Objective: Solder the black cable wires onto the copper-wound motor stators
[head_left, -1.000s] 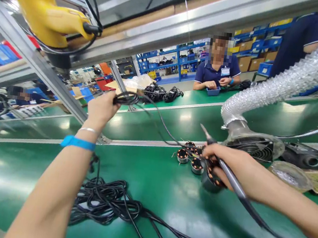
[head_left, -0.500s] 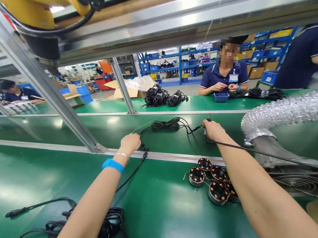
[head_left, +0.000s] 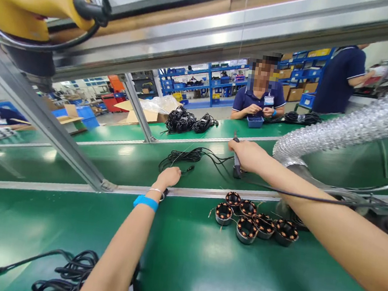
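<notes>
My left hand (head_left: 169,177) is closed above the metal rail, and a thin pale wire (head_left: 183,152) runs up from its fingers. My right hand (head_left: 244,152) grips a grey and black corded hand tool (head_left: 236,162), held upright; its exact kind is not clear. The tool's black cord passes right, across my forearm. Between and beyond my hands, a bundle of black cable (head_left: 193,155) lies on the green surface, one loose end just right of my left fingers. Several motor stators (head_left: 246,230) with copper windings sit below my right hand.
More black cables (head_left: 76,268) lie near front left. A metal rail (head_left: 195,192) crosses the bench, and a slanted post (head_left: 70,144) stands left. A silver flexible duct (head_left: 352,122) comes in from the right. A co-worker (head_left: 260,94) sits opposite, near black cable coils (head_left: 181,120).
The view has shifted, so the background sits further left. The black cable end by my left hand now lies beyond it instead of hanging over the rail. My right hand still grips the tool.
</notes>
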Motion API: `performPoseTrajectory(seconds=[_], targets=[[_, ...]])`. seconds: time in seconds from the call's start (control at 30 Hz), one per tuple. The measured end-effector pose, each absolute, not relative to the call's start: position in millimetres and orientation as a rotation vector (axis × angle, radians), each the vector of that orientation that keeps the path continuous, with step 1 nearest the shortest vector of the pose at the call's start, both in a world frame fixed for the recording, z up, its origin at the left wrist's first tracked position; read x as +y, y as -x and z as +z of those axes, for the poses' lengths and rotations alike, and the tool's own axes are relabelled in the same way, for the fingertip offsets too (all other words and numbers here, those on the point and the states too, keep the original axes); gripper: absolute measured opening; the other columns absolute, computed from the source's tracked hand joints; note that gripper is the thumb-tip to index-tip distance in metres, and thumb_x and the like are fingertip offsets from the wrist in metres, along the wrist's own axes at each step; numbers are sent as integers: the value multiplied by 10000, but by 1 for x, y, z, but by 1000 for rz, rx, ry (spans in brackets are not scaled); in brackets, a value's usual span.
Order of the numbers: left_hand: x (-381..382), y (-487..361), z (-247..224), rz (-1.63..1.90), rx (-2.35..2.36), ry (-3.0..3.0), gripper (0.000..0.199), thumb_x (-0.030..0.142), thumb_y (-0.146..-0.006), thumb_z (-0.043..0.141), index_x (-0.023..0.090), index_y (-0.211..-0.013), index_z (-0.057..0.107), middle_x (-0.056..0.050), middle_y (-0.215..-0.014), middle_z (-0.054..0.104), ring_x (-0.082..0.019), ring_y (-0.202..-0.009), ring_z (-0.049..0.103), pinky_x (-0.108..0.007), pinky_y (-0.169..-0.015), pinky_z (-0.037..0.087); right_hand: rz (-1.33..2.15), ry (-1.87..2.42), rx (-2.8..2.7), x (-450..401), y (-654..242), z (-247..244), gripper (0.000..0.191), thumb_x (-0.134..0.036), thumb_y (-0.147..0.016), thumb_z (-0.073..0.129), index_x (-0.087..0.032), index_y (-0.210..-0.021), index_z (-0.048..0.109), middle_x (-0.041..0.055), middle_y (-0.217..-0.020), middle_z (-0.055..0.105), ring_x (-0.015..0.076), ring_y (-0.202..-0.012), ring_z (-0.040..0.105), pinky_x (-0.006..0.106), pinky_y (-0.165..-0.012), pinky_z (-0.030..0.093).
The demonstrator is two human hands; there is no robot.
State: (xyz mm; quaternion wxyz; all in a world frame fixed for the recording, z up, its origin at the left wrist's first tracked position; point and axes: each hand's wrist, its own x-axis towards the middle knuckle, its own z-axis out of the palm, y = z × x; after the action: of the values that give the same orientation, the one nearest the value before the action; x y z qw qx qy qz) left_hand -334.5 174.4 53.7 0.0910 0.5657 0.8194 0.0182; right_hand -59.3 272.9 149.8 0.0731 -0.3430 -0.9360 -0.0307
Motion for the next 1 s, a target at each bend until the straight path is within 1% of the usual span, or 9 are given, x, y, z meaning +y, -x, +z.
performPoseTrajectory(seconds=[0.1, 0.2, 0.27, 0.33, 0.47, 0.63, 0.83, 0.93, 1.0], targets=[[157, 297, 64, 116, 2337, -1756, 311, 340, -952, 601, 161, -1205, 611, -93, -1224, 628, -238, -1035, 639, -444, -878, 552, -105, 851, -2768, 227, 14, 152, 257, -82, -912, 541, -154, -1156, 575, 100, -956, 657, 236, -900, 634, 343, -784, 500], [136, 238, 65, 154, 2246, -1830, 271, 369, -969, 555, 147, -1069, 673, -57, -1052, 704, -213, -935, 676, -383, -827, 552, -87, 747, -2706, 182, -40, 130, 183, -104, -897, 527, -172, -1050, 600, 92, -920, 636, 240, -893, 612, 329, -751, 502], [125, 196, 60, 153, 2266, -1847, 347, 409, -980, 470, 174, -934, 722, -40, -890, 741, -226, -862, 701, -324, -760, 534, 66, 521, -2555, 157, -74, 108, 193, -113, -912, 479, -191, -1034, 606, 94, -965, 637, 230, -915, 612, 324, -752, 521], [119, 159, 54, 133, 2327, -1844, 445, 505, -942, 451, 178, -859, 741, -84, -835, 754, -275, -848, 715, -332, -724, 519, 172, 398, -2463, 138, -104, 87, 221, -115, -921, 456, -214, -1062, 594, 95, -1046, 639, 218, -981, 617, 315, -794, 535], [121, 120, 52, 48, 2399, -1826, 519, 633, -795, 550, 161, -842, 760, -174, -894, 765, -345, -884, 722, -358, -719, 522, 207, 453, -2342, 113, -146, 58, 148, -140, -920, 516, -218, -1031, 576, 84, -982, 660, 228, -989, 644, 305, -784, 548], [115, 107, 60, -60, 2408, -1807, 359, 474, -755, 597, 157, -801, 761, -187, -910, 767, -343, -893, 722, -350, -716, 521, 260, 537, -2308, 97, -176, 39, 140, -142, -938, 518, -224, -1049, 538, 80, -962, 661, 253, -1119, 623, 321, -841, 541], [66, 65, 61, -54, 2278, -1891, 358, 481, -791, 547, 176, -762, 733, -144, -794, 750, -304, -760, 704, -319, -623, 450, 442, 649, -2298, 78, -173, 13, 163, -169, -917, 532, -235, -1064, 513, 57, -918, 663, 219, -866, 680, 320, -729, 563], [46, 52, 63, 66, 2124, -1932, 233, 370, -774, 575, 208, -865, 717, -42, -686, 687, -223, -681, 643, -273, -580, 374, 552, 814, -2301, 66, -156, 5, 367, -249, -776, 738, -229, -1064, 510, 44, -916, 653, 224, -793, 668, 333, -680, 565], [35, 54, 62, 232, 1995, -1889, 241, 210, -731, 556, 205, -930, 691, 34, -549, 548, -171, -574, 547, -256, -544, 313, 589, 936, -2318, 60, -143, 2, 503, -267, -668, 826, -226, -1063, 519, 43, -922, 637, 235, -791, 657, 346, -667, 566]])
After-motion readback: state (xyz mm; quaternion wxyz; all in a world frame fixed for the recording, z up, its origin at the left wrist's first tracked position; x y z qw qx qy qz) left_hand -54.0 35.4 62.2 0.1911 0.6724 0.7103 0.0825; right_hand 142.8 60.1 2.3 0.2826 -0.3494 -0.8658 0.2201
